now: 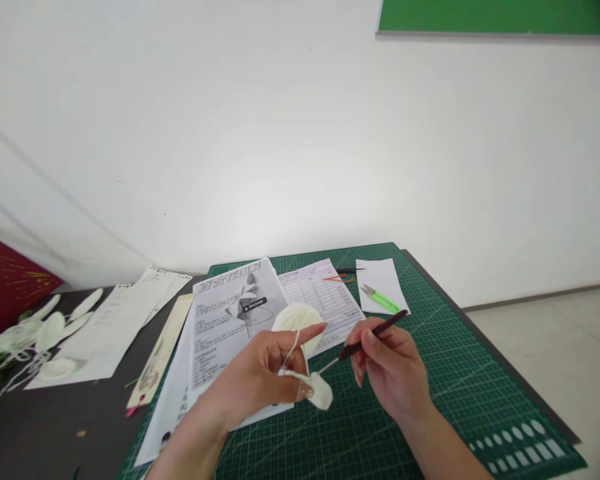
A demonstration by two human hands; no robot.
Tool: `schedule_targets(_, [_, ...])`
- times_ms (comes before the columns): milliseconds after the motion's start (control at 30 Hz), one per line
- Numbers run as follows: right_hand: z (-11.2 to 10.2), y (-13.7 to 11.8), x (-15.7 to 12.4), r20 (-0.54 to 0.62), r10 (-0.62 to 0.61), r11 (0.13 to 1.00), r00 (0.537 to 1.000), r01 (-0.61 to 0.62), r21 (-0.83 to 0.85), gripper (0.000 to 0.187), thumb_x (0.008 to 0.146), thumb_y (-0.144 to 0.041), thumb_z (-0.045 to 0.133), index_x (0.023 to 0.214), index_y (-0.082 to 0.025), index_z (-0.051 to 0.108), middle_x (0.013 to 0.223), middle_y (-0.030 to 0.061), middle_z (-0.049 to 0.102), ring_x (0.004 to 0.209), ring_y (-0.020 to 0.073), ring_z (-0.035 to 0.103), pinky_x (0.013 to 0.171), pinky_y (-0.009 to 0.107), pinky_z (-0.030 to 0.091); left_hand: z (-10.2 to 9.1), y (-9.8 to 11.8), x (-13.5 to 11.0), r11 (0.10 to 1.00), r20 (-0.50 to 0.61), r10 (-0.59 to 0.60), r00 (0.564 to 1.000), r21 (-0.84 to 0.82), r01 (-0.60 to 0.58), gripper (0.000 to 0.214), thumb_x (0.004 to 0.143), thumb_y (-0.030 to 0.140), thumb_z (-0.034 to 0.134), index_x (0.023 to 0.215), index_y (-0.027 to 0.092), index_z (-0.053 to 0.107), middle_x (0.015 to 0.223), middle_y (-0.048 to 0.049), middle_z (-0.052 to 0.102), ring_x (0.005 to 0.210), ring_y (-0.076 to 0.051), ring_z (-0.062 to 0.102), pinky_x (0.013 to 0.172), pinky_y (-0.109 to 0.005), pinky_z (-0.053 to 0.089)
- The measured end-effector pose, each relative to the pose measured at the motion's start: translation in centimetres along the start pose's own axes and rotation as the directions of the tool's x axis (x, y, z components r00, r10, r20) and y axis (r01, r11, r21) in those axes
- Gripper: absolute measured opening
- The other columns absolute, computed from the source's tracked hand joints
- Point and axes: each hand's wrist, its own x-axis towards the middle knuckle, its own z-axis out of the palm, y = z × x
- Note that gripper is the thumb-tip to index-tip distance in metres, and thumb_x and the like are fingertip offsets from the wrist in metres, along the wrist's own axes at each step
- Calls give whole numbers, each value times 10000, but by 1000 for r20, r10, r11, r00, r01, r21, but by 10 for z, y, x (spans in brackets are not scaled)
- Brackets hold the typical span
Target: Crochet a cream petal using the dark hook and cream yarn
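Observation:
Between thumb and fingers, my left hand [260,370] pinches a small white crochet piece [322,393]. A strand of white yarn runs over its raised index finger. My right hand [393,363] grips a crochet hook [375,335] by its dark brown handle, pen-fashion. The hook's thin metal shaft points left and reaches the crochet piece; its tip is hidden at the stitches. Just behind my left hand sits a ball of cream-white yarn [300,319], resting on printed sheets.
Beneath lies a green cutting mat [360,427]. Printed instructions [230,313] and a table sheet [325,293] cover its left part. Green-handled thread snips [380,299] lie on white paper [397,283]. At far left are finished white petals [53,330], handwritten pages [100,327] and a beige strip [160,353].

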Motion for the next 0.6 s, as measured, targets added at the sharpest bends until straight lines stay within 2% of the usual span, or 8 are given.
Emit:
schedule_targets(67, [1, 3, 4, -63, 123, 988, 990, -117, 98, 182, 758, -296, 723, 695, -125, 724, 471, -4, 604, 344, 69, 499, 327, 152, 458, 0, -1, 0, 995, -47, 72, 996, 66, -69, 128, 642, 151, 712, 559, 213, 638, 663, -45, 703, 909, -302, 660, 774, -354, 424])
schedule_targets(167, [3, 8, 9, -103, 261, 949, 960, -235, 209, 171, 716, -278, 768, 716, -110, 732, 473, -8, 627, 347, 62, 530, 368, 146, 515, 3, -1, 1, 974, -132, 196, 972, 137, -178, 200, 685, 144, 686, 538, 208, 567, 966, -103, 746, 1186, -327, 533, 918, -375, 368])
schedule_targets(233, [4, 11, 10, -104, 318, 925, 942, -284, 254, 167, 705, -262, 781, 740, -105, 736, 491, -7, 644, 365, 59, 554, 393, 134, 530, 8, -2, 3, 964, -196, 247, 949, 151, -220, 188, 699, 154, 682, 564, 205, 561, 1065, -112, 727, 1207, -328, 516, 967, -388, 343])
schedule_targets(300, [6, 12, 10, -109, 339, 916, 935, -301, 267, 171, 700, -256, 787, 756, -102, 738, 506, -1, 660, 383, 62, 578, 407, 129, 537, 12, -5, 5, 959, -263, 271, 926, 153, -237, 151, 695, 165, 688, 596, 200, 580, 1072, -112, 727, 1126, -324, 575, 959, -395, 363])
schedule_targets(433, [10, 12, 7, -144, 247, 954, 958, -215, 207, 185, 697, -273, 791, 779, -113, 746, 533, 11, 686, 417, 71, 609, 430, 127, 537, 20, -11, 8, 938, -385, 342, 857, 200, -285, 52, 672, 165, 708, 672, 198, 668, 1023, -86, 739, 994, -287, 626, 920, -374, 402])
schedule_targets(533, [12, 13, 2, -180, 68, 997, 981, -59, 54, 141, 738, -263, 755, 813, -144, 753, 581, 19, 709, 452, 88, 634, 454, 152, 545, 23, -16, 10, 938, -454, 339, 824, 236, -256, 174, 682, 176, 702, 853, 200, 721, 975, -78, 743, 961, -281, 635, 919, -385, 408])
schedule_targets(600, [14, 14, -3, -179, -102, 991, 979, 85, -100, 100, 776, -228, 713, 847, -170, 753, 624, 22, 721, 496, 115, 655, 478, 196, 564, 25, -17, 12, 950, -498, 308, 811, 212, -230, 86, 681, 175, 694, 763, 196, 708, 1070, -98, 725, 1018, -302, 618, 941, -392, 392])
